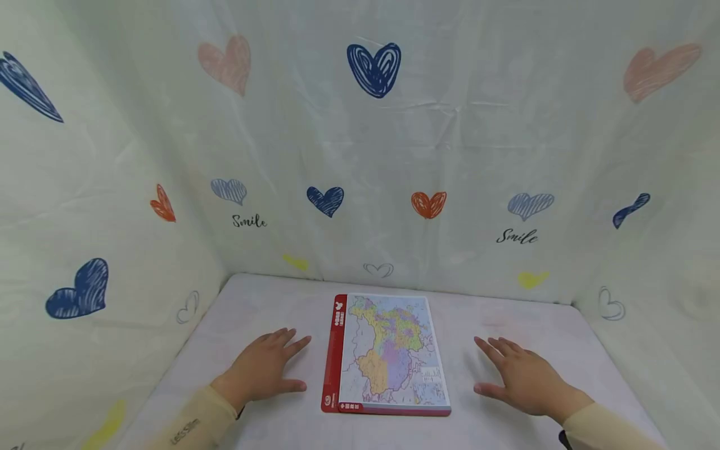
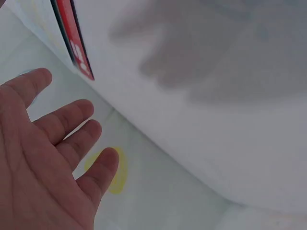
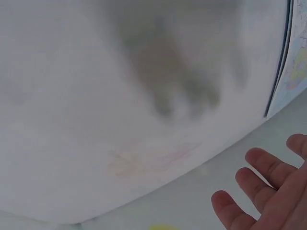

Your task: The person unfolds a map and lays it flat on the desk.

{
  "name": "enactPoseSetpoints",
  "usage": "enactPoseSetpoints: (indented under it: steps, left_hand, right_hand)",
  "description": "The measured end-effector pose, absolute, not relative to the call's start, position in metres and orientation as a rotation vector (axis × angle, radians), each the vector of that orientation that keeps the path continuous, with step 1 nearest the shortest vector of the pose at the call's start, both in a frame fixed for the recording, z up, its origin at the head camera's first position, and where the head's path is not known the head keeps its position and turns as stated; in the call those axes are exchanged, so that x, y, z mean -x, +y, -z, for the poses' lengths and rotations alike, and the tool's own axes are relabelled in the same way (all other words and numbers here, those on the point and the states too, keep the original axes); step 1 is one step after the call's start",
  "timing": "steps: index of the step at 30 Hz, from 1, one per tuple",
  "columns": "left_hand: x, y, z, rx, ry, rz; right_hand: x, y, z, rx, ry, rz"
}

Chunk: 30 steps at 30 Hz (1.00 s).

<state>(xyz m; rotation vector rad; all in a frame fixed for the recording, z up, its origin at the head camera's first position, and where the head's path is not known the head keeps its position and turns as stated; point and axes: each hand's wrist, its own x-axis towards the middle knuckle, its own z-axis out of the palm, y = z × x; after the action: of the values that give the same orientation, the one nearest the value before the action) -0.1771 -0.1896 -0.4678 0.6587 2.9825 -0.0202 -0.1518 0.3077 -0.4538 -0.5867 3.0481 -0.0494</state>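
Observation:
A flat, printed map [image 1: 388, 350] in many colours, with a red strip [image 1: 333, 356] along its left side, lies on the white table between both hands. It looks like a thin stack, with a second layer showing at the lower edge. To its left, my left hand [image 1: 264, 369] hovers with fingers spread, holding nothing. My right hand [image 1: 523, 378] is on the other side, fingers extended and apart from the map. In the left wrist view the red edge [image 2: 74, 38] shows beyond the fingers [image 2: 72, 117]; in the right wrist view a dark-edged corner of the map [image 3: 297, 62] appears.
The white tabletop [image 1: 270, 306] ends at a pale cloth backdrop [image 1: 382, 144] printed with hearts and "Smile". Cloth sides [image 1: 101, 219] stand at the left and right. Hand shadows fall on the tabletop in both wrist views.

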Motion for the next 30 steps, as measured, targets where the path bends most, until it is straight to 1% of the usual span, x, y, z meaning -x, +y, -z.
enactPoseSetpoints:
  steps: [7, 15, 21, 30]
  left_hand:
    - [0.182, -0.168, 0.481, -0.636, 2.926, -0.176]
    - [0.193, -0.151, 0.496, -0.584, 2.891, -0.276]
    - [0.198, -0.138, 0.501, -0.563, 2.904, -0.333]
    - [0.205, -0.126, 0.511, -0.558, 2.914, -0.286]
  right_hand:
    - [0.163, 0.277, 0.463, 0.552, 2.991, 0.154]
    - [0.178, 0.248, 0.487, 0.475, 2.949, 0.248]
    - [0.189, 0.237, 0.499, 0.390, 2.948, 0.296]
    - [0.196, 0.229, 0.510, 0.393, 2.901, 0.394]
